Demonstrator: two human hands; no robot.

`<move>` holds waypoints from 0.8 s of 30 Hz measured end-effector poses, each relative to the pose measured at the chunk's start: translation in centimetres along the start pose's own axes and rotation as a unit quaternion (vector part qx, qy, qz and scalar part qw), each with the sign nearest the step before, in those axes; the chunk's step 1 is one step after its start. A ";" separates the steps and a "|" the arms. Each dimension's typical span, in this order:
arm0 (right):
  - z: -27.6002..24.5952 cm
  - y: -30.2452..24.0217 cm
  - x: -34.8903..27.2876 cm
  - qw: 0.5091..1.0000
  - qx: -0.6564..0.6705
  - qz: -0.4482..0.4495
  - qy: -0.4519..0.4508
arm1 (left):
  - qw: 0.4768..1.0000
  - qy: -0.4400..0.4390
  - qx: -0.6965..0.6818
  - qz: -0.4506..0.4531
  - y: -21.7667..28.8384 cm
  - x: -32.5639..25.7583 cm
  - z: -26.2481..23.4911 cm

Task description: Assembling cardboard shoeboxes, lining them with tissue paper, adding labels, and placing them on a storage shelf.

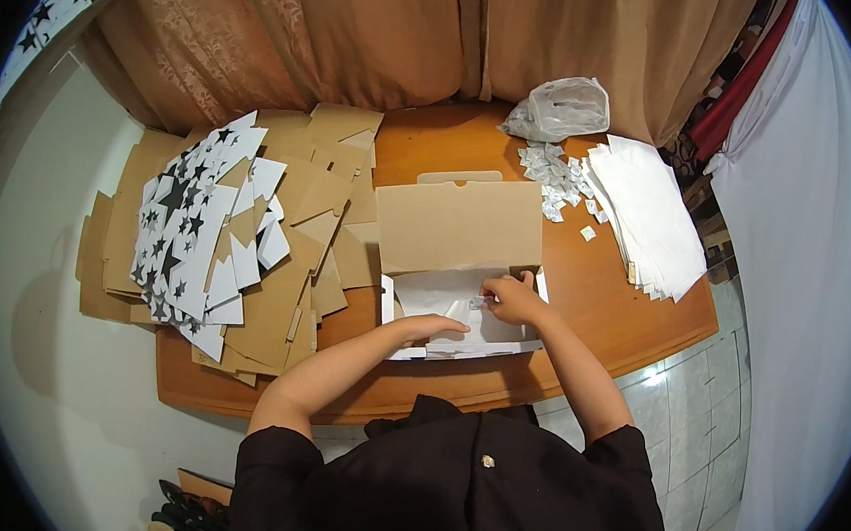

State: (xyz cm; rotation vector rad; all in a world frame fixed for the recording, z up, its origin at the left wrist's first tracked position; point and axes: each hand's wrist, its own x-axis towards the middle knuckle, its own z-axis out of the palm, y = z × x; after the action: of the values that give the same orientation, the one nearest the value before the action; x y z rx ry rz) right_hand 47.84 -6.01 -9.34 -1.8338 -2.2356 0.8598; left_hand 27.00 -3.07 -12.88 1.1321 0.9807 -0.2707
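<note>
Box: in the head view, your raised-lid cardboard box sits at the frame's centre; it is probably light and fairly stiff, best held by its side walls.
Paper lining: the white paper inside likely creases easily; press it flat.
Left hand: your left hand rests over the box's front edge, fingers on the paper; you cannot tell whether it grips.
Right hand: your right hand pinches what looks like a small clear packet, probably light and slick; take it by an edge.
Counts: one raised-lid box, one plastic bag and one sheet stack, upper right; heaped packets and flattened cardboard, left, overlap too much.
</note>
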 end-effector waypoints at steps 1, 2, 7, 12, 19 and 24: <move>0.1 -0.1 0.0 1.000 -0.001 -0.009 0.006 | 0.999 0.021 0.006 -0.044 0.3 -0.2 0.0; 0.3 -0.1 0.1 1.000 -0.001 -0.009 0.006 | 0.995 0.042 0.012 -0.087 0.4 -0.4 0.1; 0.9 -0.8 0.2 0.999 0.016 -0.039 -0.002 | 0.966 0.144 0.147 0.158 1.3 -3.2 -0.3; 2.8 -2.1 1.0 0.994 -0.008 -0.105 0.006 | 0.625 0.489 0.451 0.408 3.7 -7.7 -1.8; 4.8 -1.9 1.9 0.961 -0.134 -0.204 0.132 | 0.601 0.432 0.589 0.324 1.8 -5.7 -0.9; 3.9 -2.4 0.4 0.957 -0.148 -0.199 0.151 | 0.637 0.506 0.518 0.264 2.6 -4.2 -2.5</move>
State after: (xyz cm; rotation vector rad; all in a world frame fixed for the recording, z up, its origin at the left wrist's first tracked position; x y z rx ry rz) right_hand 43.93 -7.20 -11.44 -1.4045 -2.4915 0.1698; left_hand 24.97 -0.96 -8.16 2.7628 1.4128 0.4481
